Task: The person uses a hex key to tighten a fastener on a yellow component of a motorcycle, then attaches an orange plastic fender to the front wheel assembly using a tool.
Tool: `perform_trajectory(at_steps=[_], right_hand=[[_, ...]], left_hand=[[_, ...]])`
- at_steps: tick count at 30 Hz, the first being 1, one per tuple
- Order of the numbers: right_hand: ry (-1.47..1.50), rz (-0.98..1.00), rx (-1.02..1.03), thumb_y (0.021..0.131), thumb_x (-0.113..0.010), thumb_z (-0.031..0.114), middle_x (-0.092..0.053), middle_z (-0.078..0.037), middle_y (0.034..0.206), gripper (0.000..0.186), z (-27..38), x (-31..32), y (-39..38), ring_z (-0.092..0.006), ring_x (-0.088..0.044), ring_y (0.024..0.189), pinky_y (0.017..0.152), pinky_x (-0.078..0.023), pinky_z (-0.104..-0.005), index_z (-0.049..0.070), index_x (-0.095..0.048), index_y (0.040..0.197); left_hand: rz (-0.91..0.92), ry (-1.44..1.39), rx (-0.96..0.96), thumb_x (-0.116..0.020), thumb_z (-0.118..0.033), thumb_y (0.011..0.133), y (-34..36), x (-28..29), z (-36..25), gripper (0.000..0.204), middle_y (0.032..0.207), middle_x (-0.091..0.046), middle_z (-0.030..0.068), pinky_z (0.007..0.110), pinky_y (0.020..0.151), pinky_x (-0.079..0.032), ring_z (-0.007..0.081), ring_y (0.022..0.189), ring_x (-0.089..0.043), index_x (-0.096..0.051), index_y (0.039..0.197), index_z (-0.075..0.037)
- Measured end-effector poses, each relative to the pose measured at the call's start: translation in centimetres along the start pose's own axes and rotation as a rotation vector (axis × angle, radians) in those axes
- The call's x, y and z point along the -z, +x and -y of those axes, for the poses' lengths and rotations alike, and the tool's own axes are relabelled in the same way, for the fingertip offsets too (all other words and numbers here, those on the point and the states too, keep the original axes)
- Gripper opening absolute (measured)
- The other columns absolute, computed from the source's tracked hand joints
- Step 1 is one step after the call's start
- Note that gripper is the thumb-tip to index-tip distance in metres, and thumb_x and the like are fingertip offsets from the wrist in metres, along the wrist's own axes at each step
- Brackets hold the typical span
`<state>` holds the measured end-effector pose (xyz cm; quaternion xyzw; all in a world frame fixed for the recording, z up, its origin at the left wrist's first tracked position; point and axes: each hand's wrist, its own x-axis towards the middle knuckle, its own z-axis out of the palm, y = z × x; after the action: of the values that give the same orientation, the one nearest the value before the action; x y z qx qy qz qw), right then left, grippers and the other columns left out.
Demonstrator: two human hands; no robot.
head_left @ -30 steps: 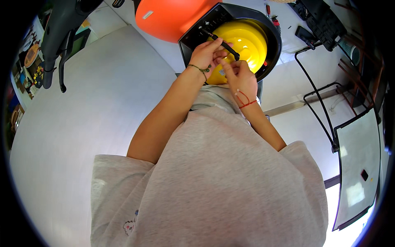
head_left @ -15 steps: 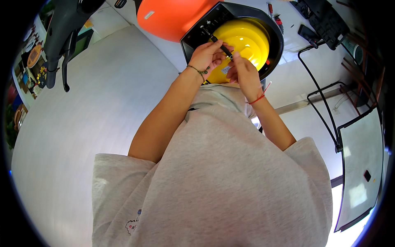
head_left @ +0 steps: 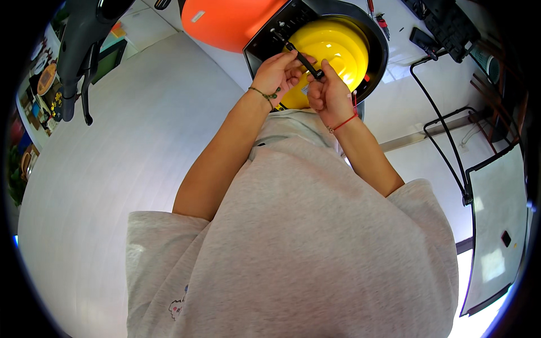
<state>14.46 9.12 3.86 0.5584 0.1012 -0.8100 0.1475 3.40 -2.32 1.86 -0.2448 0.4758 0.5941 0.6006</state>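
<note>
A slim black rod-shaped tool (head_left: 304, 61) slants over a yellow domed disc (head_left: 338, 50). My left hand (head_left: 276, 73) is closed around its middle, thumb along the upper side. At the tool's near end, which has a round black tip, my right hand (head_left: 332, 96) is closed with fingers curled and thumb raised against it. The tool's far end points at small metal fittings on a black panel (head_left: 265, 45). Whether it touches them I cannot tell. A black rim (head_left: 378, 50) curves around the disc.
An orange shell (head_left: 231, 22) adjoins the panel. Right of the rim lie a red-handled tool (head_left: 382, 23) and a black handheld device (head_left: 422, 42). A black lever on a dark handle (head_left: 90, 84) hangs at upper left. A whiteboard (head_left: 499, 219) on a black tubular frame stands at right.
My right hand has shifted slightly left and down, its fingers curling in more at the tool's near end. A round black tip now shows there. The left hand still holds the tool.
</note>
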Motion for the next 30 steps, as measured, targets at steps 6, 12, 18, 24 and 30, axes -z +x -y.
perform_trajectory(at_steps=[6,12,18,24,30], right_hand=[[-0.824,-0.136,0.723,0.095,-0.055,0.033,-0.062,-0.006,0.062,0.036,-0.2,-0.9,-0.2,-0.0128,-0.058,0.051,0.047,-0.042,-0.0236,0.0,-0.06,0.081],[-0.446,-0.145,0.494,0.093,-0.057,0.027,-0.064,-0.007,0.065,0.031,0.0,-0.4,-1.1,-0.0116,-0.058,0.053,0.052,-0.046,-0.0241,-0.003,-0.061,0.087],[-0.757,-0.247,0.751,0.092,-0.059,0.027,-0.065,-0.008,0.066,0.028,0.2,0.5,-1.1,-0.0135,-0.06,0.053,0.052,-0.046,-0.0263,-0.001,-0.062,0.088],[-0.986,-0.307,0.886,0.089,-0.062,0.025,-0.064,-0.015,0.066,0.025,0.4,0.6,-0.4,-0.0259,-0.064,0.056,0.053,-0.048,-0.0329,0.0,-0.063,0.09],[-1.124,-0.341,1.01,0.088,-0.062,0.024,-0.064,-0.016,0.068,0.023,0.8,0.3,-0.8,-0.03,-0.064,0.059,0.054,-0.05,-0.036,0.002,-0.064,0.093]], left_hand=[[0.011,-0.033,0.019,-0.048,-0.025,0.098,-0.4,-0.4,-0.6,0.026,0.098,-0.067,0.0048,0.022,0.066,-0.044,0.0072,0.07,-0.054,-0.06,0.104,-0.003],[-0.016,0.081,0.031,-0.048,-0.027,0.099,-0.2,-1.8,0.1,0.028,0.101,-0.067,0.0068,0.023,0.066,-0.044,0.0075,0.068,-0.054,-0.059,0.105,-0.002],[0.023,0.073,0.021,-0.044,-0.026,0.1,0.8,-2.7,0.3,0.031,0.105,-0.067,0.0079,0.023,0.066,-0.043,0.0068,0.069,-0.053,-0.059,0.108,-0.001],[0.044,0.047,0.063,-0.042,-0.026,0.1,1.1,-2.7,-0.6,0.032,0.104,-0.067,0.0076,0.023,0.069,-0.045,0.0075,0.072,-0.057,-0.06,0.107,-0.001],[-0.036,0.059,0.156,-0.049,-0.027,0.098,0.9,-2.9,-1.9,0.028,0.089,-0.068,0.0085,0.023,0.068,-0.05,0.0109,0.072,-0.061,-0.06,0.101,-0.001]])
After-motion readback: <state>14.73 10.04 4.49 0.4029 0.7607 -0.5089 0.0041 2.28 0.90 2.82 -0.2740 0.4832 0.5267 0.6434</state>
